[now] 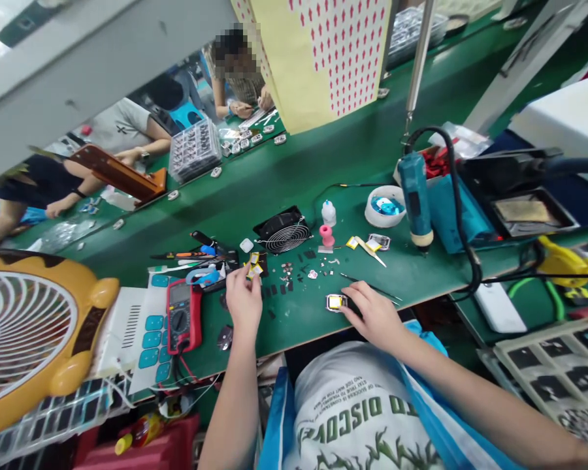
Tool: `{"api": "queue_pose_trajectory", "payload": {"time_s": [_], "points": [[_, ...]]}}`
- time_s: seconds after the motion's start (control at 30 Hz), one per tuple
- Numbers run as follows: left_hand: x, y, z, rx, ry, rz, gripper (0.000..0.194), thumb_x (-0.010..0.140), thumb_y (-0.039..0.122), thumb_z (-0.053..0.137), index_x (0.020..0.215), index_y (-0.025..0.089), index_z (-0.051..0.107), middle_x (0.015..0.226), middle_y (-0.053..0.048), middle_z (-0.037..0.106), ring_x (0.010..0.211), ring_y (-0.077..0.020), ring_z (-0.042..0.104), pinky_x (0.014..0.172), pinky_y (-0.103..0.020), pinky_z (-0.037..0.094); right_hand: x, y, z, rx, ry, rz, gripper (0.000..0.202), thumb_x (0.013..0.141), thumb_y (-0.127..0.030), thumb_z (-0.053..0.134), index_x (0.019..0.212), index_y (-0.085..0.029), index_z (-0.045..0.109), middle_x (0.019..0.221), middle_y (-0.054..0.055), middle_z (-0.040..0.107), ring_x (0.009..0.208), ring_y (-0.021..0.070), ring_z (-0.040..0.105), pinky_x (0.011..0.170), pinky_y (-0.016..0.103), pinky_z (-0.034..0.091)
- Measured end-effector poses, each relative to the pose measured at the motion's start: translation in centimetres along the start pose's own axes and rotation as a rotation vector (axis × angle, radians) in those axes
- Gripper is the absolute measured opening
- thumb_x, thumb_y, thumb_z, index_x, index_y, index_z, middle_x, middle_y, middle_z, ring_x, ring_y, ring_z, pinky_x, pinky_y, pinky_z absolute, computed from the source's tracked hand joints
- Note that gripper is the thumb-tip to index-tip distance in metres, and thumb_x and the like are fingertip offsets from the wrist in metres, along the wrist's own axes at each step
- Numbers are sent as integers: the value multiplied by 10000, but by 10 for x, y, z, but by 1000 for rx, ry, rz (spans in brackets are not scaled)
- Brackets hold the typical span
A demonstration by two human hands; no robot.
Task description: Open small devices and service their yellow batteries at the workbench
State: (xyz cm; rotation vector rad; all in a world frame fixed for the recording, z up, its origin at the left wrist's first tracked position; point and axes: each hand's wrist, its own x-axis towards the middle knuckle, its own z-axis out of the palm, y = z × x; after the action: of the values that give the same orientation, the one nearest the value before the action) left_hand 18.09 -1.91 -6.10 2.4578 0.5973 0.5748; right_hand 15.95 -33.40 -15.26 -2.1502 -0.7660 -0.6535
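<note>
My left hand (244, 297) reaches to a small yellow-taped piece (254, 269) on the green bench and pinches it at the fingertips. My right hand (372, 313) rests near the bench's front edge, its fingers touching a small metal-framed part with a yellow face (335, 301). Small dark chips and tiny metal bits (298, 271) lie scattered between the two hands. Thin tweezers (370, 287) lie just beyond my right hand.
A red multimeter (182, 314) lies left of my left hand, a small black fan (284, 230) behind the parts, a teal electric screwdriver (415, 199) hangs at right. A yellow desk fan (34, 333) stands far left. Other people work across the bench (240, 78).
</note>
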Motion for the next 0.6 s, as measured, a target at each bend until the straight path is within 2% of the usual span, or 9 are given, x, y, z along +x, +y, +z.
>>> {"api": "queue_pose_trajectory", "payload": {"time_s": [0.1,0.17,0.27,0.33,0.4,0.43,0.5,0.53,0.6], "points": [[-39,3,2,-88,-24,191,424,967,482,706,1147,152,903,1118,-118,771,720,-129,642,708,-266,597,3,0,-3,-18,-160,31,214,1192,-312,697,1265,-113,731,1116,135,728,865,237,777,713,350,661],[-71,7,7,-162,-112,327,350,1058,434,693,1113,158,903,1077,-107,776,767,-126,700,691,-224,603,5,-1,-4,-30,-266,60,145,1086,-247,819,1162,-153,741,1114,121,712,849,245,762,669,359,644],[-114,10,16,-208,-240,479,265,1130,256,673,1289,168,866,1175,-103,803,872,-115,785,771,-194,651,7,-3,-4,-27,-319,67,196,997,-210,895,1081,-162,724,1111,120,708,864,258,759,657,362,618],[-132,9,22,-164,-271,584,349,1145,205,675,1472,183,793,1342,-130,807,1085,-152,842,901,-224,696,7,-3,-2,25,-323,65,180,1000,-157,849,1122,-151,716,1110,124,719,894,269,762,715,369,622],[-141,8,26,-97,-268,683,449,1155,205,685,1603,202,715,1497,-155,774,1334,-200,816,1088,-295,701,7,-5,-1,186,-347,115,153,1033,-103,741,1173,-156,710,1076,110,732,898,258,750,772,363,606],[-143,7,27,-83,-266,720,474,1158,219,695,1631,211,694,1539,-158,760,1414,-216,788,1163,-327,683,7,-6,0,318,-371,186,151,1047,-103,699,1184,-166,709,1040,93,734,882,239,732,790,353,589],[-144,9,26,-123,-286,750,468,1148,241,734,1615,221,698,1523,-142,773,1421,-208,785,1212,-328,660,8,-10,-1,668,-430,423,147,1030,-210,722,1171,-181,694,954,52,720,812,195,675,768,322,543],[-144,11,24,-151,-293,749,453,1140,240,751,1591,225,706,1492,-127,786,1398,-191,792,1212,-304,654,9,-14,-2,832,-464,540,209,1006,-290,761,1166,-184,678,924,35,707,775,180,647,746,311,526],[-143,19,17,-234,-309,711,386,1119,218,785,1501,229,731,1370,-79,816,1274,-132,819,1151,-215,651,12,-22,-6,1176,-539,801,485,878,-508,875,1144,-188,627,883,1,670,692,149,583,677,290,490]]}}
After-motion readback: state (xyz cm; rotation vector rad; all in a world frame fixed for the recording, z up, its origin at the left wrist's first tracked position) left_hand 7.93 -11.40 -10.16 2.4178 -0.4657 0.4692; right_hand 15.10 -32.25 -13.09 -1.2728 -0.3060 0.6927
